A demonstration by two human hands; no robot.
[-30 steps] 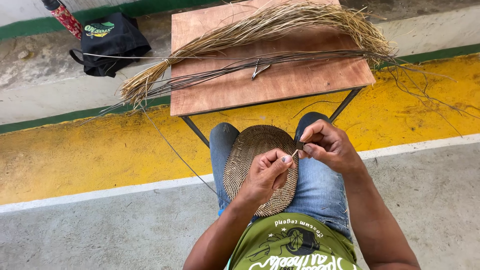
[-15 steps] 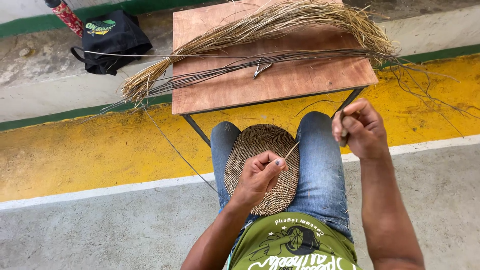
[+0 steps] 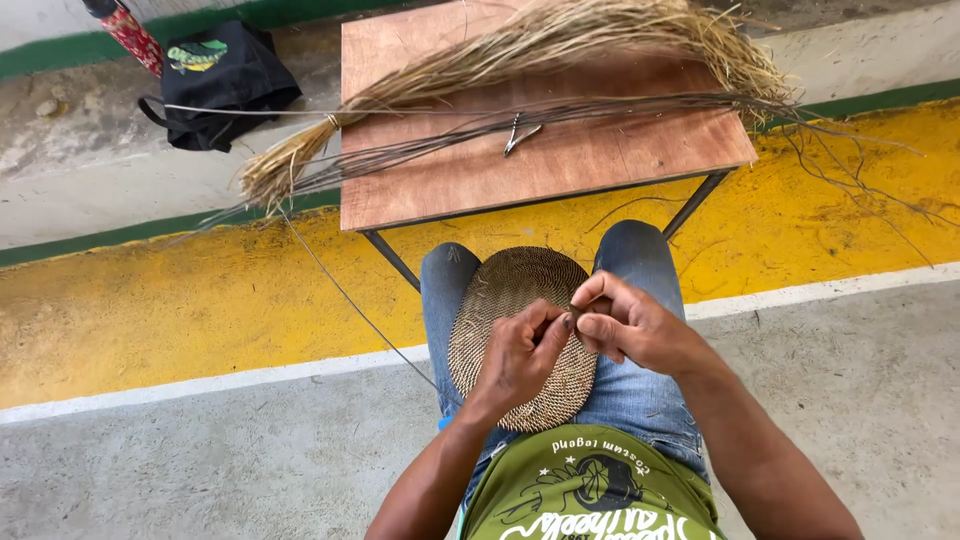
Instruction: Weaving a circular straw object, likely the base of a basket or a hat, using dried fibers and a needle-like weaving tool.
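Woven disc (image 3: 505, 300) flat on lap, under both hands. Left hand (image 3: 520, 355) curled, resting on it; right hand (image 3: 625, 325) pinched on thin strand (image 3: 340, 290).

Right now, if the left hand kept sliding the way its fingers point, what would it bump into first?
Most likely the right hand. The left hand points up and to the right over the round woven mat, and their fingers already meet at a thin strand there.

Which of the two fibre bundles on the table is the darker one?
The thin dark strands lying along the middle of the wooden table, nearer the person. The pale straw bundle behind is thicker and golden.
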